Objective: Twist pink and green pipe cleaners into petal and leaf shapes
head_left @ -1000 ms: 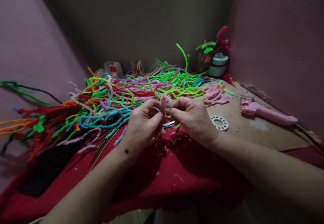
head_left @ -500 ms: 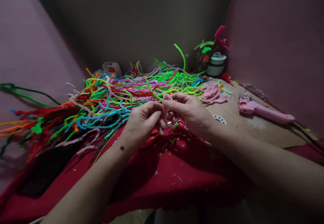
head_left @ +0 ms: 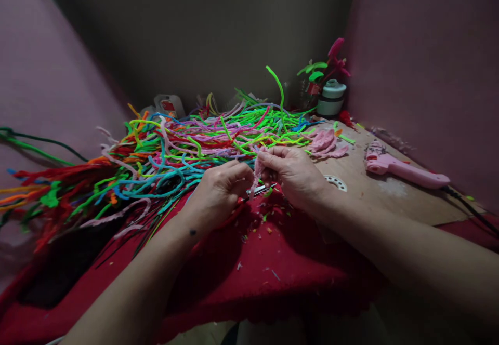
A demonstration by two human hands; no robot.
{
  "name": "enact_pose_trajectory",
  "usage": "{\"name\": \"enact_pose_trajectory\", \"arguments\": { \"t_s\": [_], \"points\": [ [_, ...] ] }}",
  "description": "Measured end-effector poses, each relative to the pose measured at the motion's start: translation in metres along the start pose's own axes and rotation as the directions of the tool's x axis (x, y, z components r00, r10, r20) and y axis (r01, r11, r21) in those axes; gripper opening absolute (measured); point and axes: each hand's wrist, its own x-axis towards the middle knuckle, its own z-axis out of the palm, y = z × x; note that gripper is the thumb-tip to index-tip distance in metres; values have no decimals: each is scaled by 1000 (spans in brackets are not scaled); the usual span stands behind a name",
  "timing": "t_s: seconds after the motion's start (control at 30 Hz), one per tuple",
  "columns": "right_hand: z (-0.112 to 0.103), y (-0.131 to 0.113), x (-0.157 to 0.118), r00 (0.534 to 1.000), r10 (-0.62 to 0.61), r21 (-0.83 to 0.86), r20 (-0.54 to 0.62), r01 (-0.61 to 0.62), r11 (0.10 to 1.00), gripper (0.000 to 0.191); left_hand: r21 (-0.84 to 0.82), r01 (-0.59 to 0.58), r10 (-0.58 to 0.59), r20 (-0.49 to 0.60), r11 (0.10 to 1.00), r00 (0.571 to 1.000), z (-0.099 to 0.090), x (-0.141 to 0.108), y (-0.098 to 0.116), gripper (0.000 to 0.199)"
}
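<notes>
Between my hands a pink fuzzy stem point(head_left: 256, 177) hangs downward over the red cloth point(head_left: 249, 277). My right hand point(head_left: 294, 171) pinches its upper part between thumb and fingers. My left hand point(head_left: 226, 184) has its fingers curled closed at the stem's left side; whether they grip it is hidden. Just below the hands lie scissors point(head_left: 262, 189), partly covered by the left hand. A large heap of coloured fuzzy stems point(head_left: 218, 137) spreads behind and to the left. Pink petal-like pieces point(head_left: 327, 143) rest beyond my right hand.
On the board point(head_left: 393, 204) at right are a pink hot tool point(head_left: 409, 171) with a black cord and a white perforated disc point(head_left: 336, 182). A pale jar point(head_left: 331, 98) and fuzzy flowers point(head_left: 337, 56) stand at the back. A dark flat object point(head_left: 62, 272) lies left.
The pink stem now hangs lower and shows more of its length. My left hand has turned, its fingers curling in and its lower fingers no longer spread below the stem. The view has shifted slightly.
</notes>
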Motion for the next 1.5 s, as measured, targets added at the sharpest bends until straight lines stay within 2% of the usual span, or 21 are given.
{"name": "enact_pose_trajectory", "arguments": {
  "t_s": [0.13,0.37,0.53,0.67,0.73,0.8,0.87,0.93,1.03,1.2,1.33,1.5],
  "points": [
    [-2,1,0,1000,-6,22,-13,6,1000,28,38,-52,52,2,998,999,-1,1,1,15],
    [-3,-1,0,999,-48,-57,-17,47,997,29,-175,80,-78,19,981,997,-7,5,4,19],
    [-2,0,-2,999,5,11,38,-5,1000,28,-278,172,-168,39,945,985,-2,5,6,16],
    [-3,4,-2,987,109,68,121,-118,991,24,-373,231,-230,48,899,972,-2,5,5,16],
    [-2,5,-2,988,123,32,94,-126,991,21,-344,259,-263,37,903,964,-5,5,5,16],
    [-1,5,-3,995,72,-28,62,-70,997,20,-344,272,-279,29,899,960,-9,5,6,16],
    [0,3,-5,997,34,-83,64,-29,996,21,-445,262,-289,9,856,957,-12,5,7,19],
    [1,2,-7,995,48,-136,82,-36,990,21,-566,247,-303,-6,786,953,-13,5,6,24],
    [3,0,-11,991,84,-217,108,-59,974,19,-634,258,-315,23,729,949,-11,3,4,20],
    [5,0,-13,995,44,-336,93,-11,942,23,-634,290,-370,7,716,929,-4,3,0,20],
    [6,3,-12,997,29,-423,78,6,906,21,-645,318,-408,11,695,913,-1,4,5,17],
    [6,5,-12,994,-67,-574,91,107,812,19,-591,308,-461,-123,746,879,4,5,14,16]
  ]
}}
